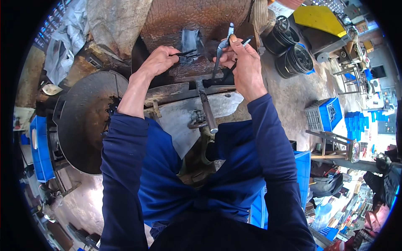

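Note:
My left hand (158, 62) is closed on a dark, slim metal piece (186, 53) with pointed ends. That piece lies over the small steel anvil block (190, 39) set into a worn wooden stump (176, 16). To the right, my right hand (245, 62) pinches a curved grey metal tool (219, 52) with two toothed, light-coloured ends pointing up and away. Its exact kind I cannot make out. Below the hands, a hammer-like bar (206, 106) points toward me from the stump's near edge; its far end is partly hidden in shadow.
A large round dark pan (79, 125) stands at the left, with black scraps at its edge. Two black buckets (294, 61) stand at the far right, before a yellow panel (320, 20). Blue crates (324, 113) sit further right. Grey sheeting (69, 42) hangs at the far left.

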Action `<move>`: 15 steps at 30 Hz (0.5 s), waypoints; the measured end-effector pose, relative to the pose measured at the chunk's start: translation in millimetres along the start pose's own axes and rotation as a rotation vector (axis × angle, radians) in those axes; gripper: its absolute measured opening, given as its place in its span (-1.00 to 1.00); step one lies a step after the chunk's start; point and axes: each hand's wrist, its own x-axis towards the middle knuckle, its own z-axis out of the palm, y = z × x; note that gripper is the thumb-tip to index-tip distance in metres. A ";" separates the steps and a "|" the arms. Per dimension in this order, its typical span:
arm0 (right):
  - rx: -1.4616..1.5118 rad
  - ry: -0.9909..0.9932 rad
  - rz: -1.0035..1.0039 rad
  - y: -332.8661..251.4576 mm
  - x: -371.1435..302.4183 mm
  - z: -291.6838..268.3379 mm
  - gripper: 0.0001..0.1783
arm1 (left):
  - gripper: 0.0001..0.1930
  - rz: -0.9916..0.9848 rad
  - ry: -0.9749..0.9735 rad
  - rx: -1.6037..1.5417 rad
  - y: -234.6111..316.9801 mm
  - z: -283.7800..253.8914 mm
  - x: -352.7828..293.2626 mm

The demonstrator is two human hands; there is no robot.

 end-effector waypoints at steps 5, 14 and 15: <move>0.088 0.000 0.028 -3.0 -4.8 0.9 -0.70 | -0.73 0.153 0.076 0.287 7.3 -1.5 -4.6; 0.169 -0.017 0.138 -10.6 -8.1 -11.2 -0.69 | -0.72 -0.124 0.110 0.157 21.4 -20.1 -3.1; 0.176 -0.031 0.121 -9.4 -8.0 -14.4 -0.69 | -0.72 -0.114 0.127 0.170 16.0 -19.4 -1.2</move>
